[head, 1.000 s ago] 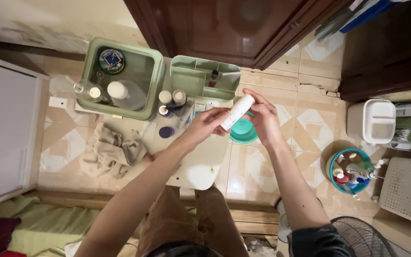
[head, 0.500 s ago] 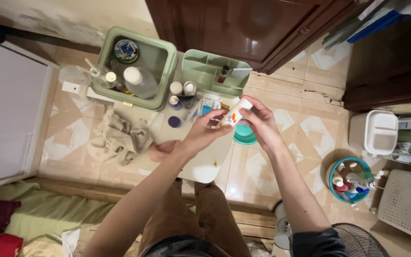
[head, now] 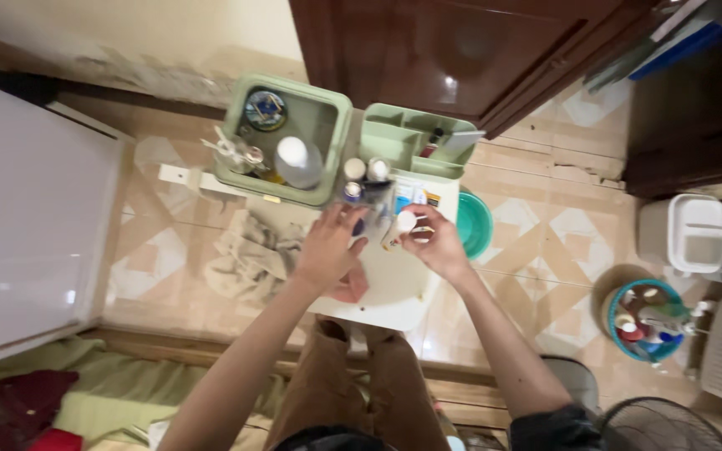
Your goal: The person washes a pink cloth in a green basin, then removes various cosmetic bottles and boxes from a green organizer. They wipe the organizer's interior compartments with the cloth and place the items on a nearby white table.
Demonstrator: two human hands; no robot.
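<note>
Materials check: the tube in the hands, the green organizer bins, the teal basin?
White tube, held by right hand with left hand alongside: likely plastic, smooth and opaque. Green organizer bins: moulded plastic, matte, with rounded corners and uniform colour. Teal basin: probably plastic, slightly glossy with a thin rim.

Ahead of the left hand and right hand, blocked by two pale green plastic organiser bins, small white-capped bottles and upright tubes. Bare room only on the white stool top near the body. Leftward, crumpled beige cloth; rightward, round teal plastic basin just beside the stool.
</note>
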